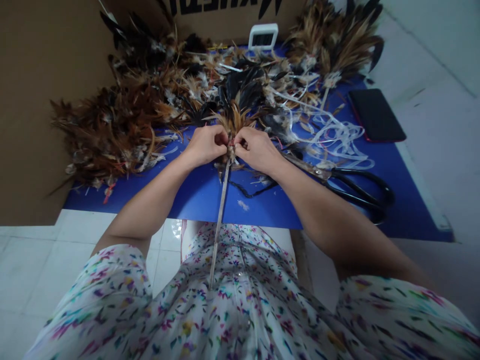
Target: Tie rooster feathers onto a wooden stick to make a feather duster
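Observation:
At the middle of the table, a feather duster [240, 95] has black and tawny feathers fanned away from me. Its thin stick [221, 205] runs from the feathers over the table's front edge toward my lap. My left hand [208, 144] pinches at the base of the feathers from the left, fingers closed. From the right, my right hand [258, 149] pinches the same spot, thumb and finger together. A bit of reddish binding shows between the two hands. Whether either holds a thread or a single feather is too small to make out.
Loose brown feathers [112, 125] heap at the left and back. White plastic strips [333, 135] lie tangled at the right, near black-handled scissors [360, 187] and a dark phone [377, 115]. Behind stand a small white display [263, 37], another feather bundle [333, 40] and cardboard [45, 100].

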`<state>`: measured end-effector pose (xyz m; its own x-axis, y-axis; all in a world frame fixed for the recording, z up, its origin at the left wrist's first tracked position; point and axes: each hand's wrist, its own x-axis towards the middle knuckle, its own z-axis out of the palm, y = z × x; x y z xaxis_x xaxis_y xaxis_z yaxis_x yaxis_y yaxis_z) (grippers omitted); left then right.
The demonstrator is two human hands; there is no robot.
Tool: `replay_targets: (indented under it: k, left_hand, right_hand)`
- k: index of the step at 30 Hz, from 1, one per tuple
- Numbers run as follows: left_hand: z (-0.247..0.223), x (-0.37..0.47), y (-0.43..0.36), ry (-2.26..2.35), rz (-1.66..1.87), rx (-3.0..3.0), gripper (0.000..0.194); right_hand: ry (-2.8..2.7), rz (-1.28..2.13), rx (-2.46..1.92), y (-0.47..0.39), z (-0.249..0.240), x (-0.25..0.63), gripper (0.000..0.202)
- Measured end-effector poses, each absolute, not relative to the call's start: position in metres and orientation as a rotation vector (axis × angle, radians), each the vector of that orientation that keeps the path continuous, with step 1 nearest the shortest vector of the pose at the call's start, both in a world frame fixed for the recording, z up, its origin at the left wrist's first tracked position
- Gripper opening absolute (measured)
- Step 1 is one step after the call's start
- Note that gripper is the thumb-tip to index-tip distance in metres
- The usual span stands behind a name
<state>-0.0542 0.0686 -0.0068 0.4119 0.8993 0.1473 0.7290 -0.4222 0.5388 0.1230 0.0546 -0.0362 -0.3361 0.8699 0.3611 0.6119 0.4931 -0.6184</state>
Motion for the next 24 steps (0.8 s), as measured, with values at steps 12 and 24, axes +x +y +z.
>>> replay_targets:
  k: [12, 24]
  left_hand:
    - [-0.003, -0.069, 0.079, 1.334, 0.555, 1.990, 0.021]
    - [-0.005, -0.063, 0.075, 1.305, 0.458, 2.057, 0.024]
  right_hand:
    - [-2.075, 0.487, -1.197, 0.055, -0.038, 0.123, 0.009]
    - [-2.082, 0.486, -1.195, 0.056, -0.038, 0.124, 0.007]
